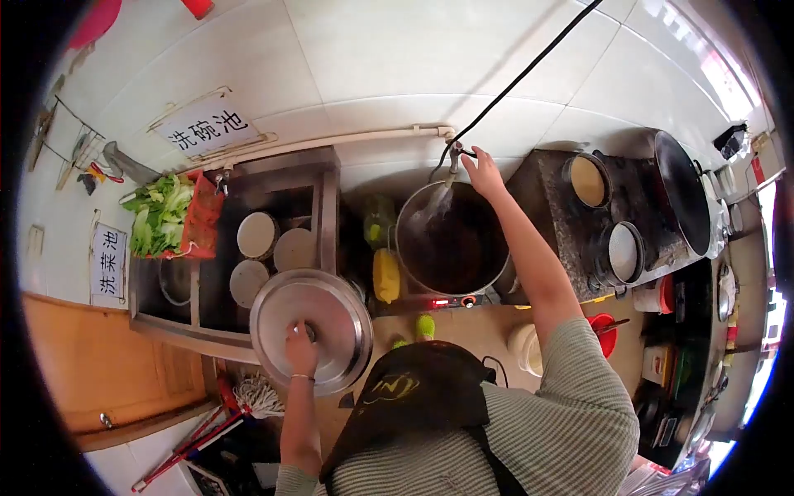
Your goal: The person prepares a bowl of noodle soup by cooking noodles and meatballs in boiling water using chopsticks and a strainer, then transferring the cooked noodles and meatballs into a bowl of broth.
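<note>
My left hand [302, 351] is closed on the knob of a big round metal lid [331, 310], held over the front of the sink. My right hand [482, 172] is up at the wall tap [456, 157], fingers on its handle. From the tap, water [438, 202] runs down into a large pot [405, 248] with dark contents. Below the pot is an induction cooker with a lit red display [442, 302]. A yellow container [385, 275] stands just left of the pot.
Left, a metal sink [329, 198] holds several round containers, with a red basket of leafy greens [161, 211] at its corner. Right, a stove top [562, 223] bears two small pots and a black wok [682, 194]. A white bucket [526, 347] and a red bucket stand on the floor.
</note>
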Demonstrator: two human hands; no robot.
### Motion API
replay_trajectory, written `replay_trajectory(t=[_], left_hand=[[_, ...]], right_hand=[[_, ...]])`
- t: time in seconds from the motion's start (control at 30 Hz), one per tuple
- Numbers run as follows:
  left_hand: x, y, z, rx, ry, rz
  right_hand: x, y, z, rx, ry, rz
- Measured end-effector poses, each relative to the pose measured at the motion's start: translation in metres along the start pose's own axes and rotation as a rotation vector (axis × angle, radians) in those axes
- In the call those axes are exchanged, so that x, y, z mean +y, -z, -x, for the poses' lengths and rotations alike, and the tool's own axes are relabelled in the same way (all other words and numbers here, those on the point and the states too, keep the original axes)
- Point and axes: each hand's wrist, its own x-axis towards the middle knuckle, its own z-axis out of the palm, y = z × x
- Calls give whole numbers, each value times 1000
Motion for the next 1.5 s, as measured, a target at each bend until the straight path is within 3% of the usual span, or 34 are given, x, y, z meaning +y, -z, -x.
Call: replay_trajectory(t=[0.07,0.13,0.33,0.9,1.0,1.1,1.17,1.5], left_hand=[[-9,-8,2,3,9,-8],[-26,-30,-2,92,-123,-41],[-28,-34,1,61,-61,-73],[-37,-43,4,128,-142,-69],[-30,-35,4,113,-130,-82],[-36,-41,-4,26,-64,-74],[-41,-47,-5,-27,-28,-77],[-35,-32,-4,-27,-57,-52]], right_hand=[[-7,4,6,-46,-28,20],[-7,1,6,-57,-18,22],[-23,8,20,-110,-26,-18],[-18,4,22,-173,19,-88],[-11,-3,26,-120,64,-29],[-18,5,34,-243,-10,127],[-17,15,36,-273,-8,421],[-3,23,-7,-337,12,578]])
